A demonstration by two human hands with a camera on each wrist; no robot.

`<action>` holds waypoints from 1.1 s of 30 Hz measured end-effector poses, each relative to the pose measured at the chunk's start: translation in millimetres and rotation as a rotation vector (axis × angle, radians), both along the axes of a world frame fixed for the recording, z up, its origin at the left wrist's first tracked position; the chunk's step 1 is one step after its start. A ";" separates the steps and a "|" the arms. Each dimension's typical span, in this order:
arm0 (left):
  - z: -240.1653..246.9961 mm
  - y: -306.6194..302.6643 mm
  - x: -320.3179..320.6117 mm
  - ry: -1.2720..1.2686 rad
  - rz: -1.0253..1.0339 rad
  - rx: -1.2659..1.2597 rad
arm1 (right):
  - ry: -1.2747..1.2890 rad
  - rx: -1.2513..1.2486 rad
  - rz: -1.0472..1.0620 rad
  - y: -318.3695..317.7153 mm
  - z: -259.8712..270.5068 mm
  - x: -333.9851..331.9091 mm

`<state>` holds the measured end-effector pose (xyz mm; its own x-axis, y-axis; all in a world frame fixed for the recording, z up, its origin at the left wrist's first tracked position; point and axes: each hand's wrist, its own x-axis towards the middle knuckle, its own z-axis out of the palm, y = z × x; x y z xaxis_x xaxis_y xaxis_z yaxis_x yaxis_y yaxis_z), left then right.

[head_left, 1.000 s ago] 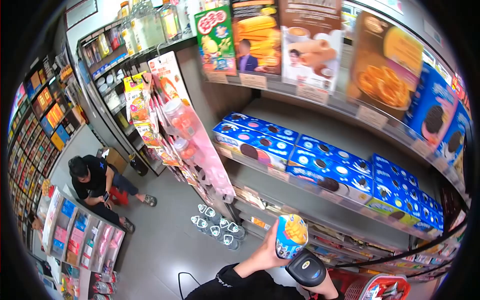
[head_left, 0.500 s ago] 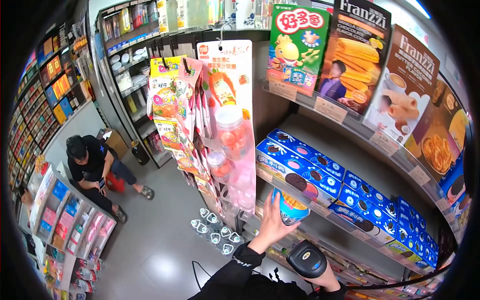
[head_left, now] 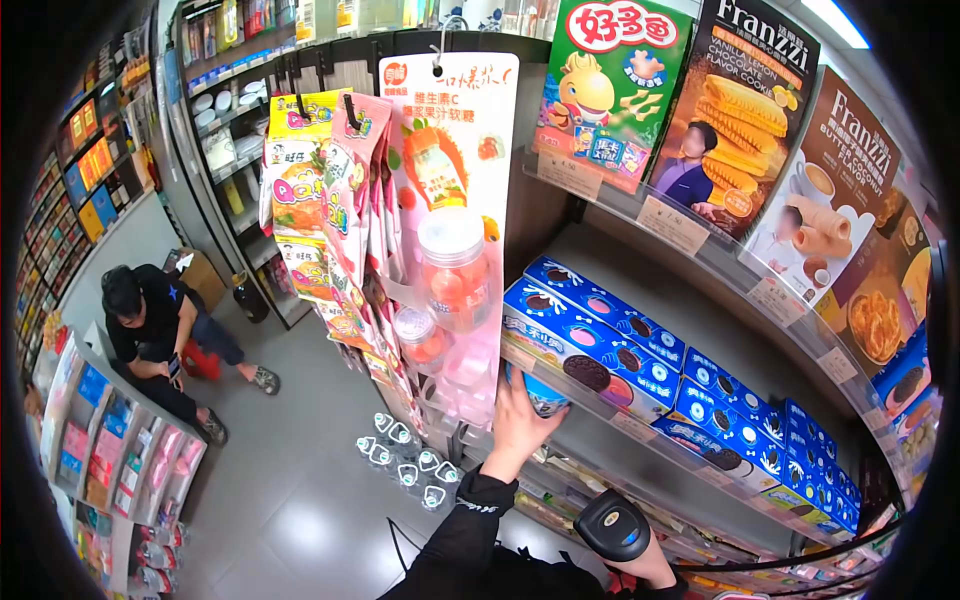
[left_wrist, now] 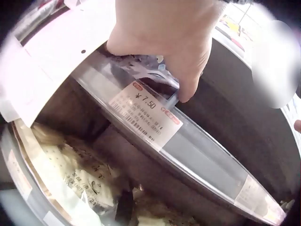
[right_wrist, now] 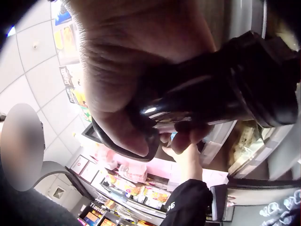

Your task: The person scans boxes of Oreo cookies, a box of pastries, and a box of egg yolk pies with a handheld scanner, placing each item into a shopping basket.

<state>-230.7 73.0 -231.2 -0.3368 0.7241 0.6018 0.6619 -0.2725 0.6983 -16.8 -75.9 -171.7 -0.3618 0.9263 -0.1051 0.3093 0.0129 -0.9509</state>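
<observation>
My left hand (head_left: 520,425) holds a blue snack cup (head_left: 546,397), fingers and thumb round its sides. The cup is at the left end of the shelf below the blue cookie boxes (head_left: 600,350). In the left wrist view the cup (left_wrist: 150,70), partly covered by the hand (left_wrist: 164,33), sits just behind a clear shelf lip with a price label (left_wrist: 143,113) reading 7.50. Lower right in the head view, my right hand (head_left: 650,568) grips a black barcode scanner (head_left: 612,524). Its handle (right_wrist: 188,89) fills the palm in the right wrist view.
Left of the cup hangs a pink-and-white candy card (head_left: 455,150) with jars, beside hanging candy bags (head_left: 305,190). Tall snack boxes (head_left: 615,90) line the shelf above. Bottles (head_left: 410,460) stand on the floor. A seated person (head_left: 150,320) is at the left.
The left hand has carried the cup from in front of me up and left to the shelf, turning it more upright. The view has swung right toward the shelves. The scanner remains in the right hand.
</observation>
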 end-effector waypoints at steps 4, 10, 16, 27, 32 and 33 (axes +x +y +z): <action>6.0 -5.8 1.6 -0.025 0.000 -0.061 | 0.000 -0.033 -0.026 -0.5 4.4 -1.8; 10.5 2.9 0.5 -0.063 0.089 -0.077 | -0.040 -0.027 -0.014 -3.1 5.1 -0.5; 18.3 8.3 5.0 -0.043 0.199 -0.073 | -0.052 -0.014 -0.006 -5.3 11.5 -1.0; -14.3 39.3 1.2 -0.166 -0.029 -0.130 | -0.072 0.021 0.001 -5.9 13.3 9.5; -12.5 51.5 -0.2 -0.034 -0.012 -0.013 | -0.054 0.040 0.006 -8.8 17.1 11.2; -9.9 52.9 -0.4 -0.066 -0.055 -0.067 | -0.047 0.044 -0.008 -9.0 17.5 11.7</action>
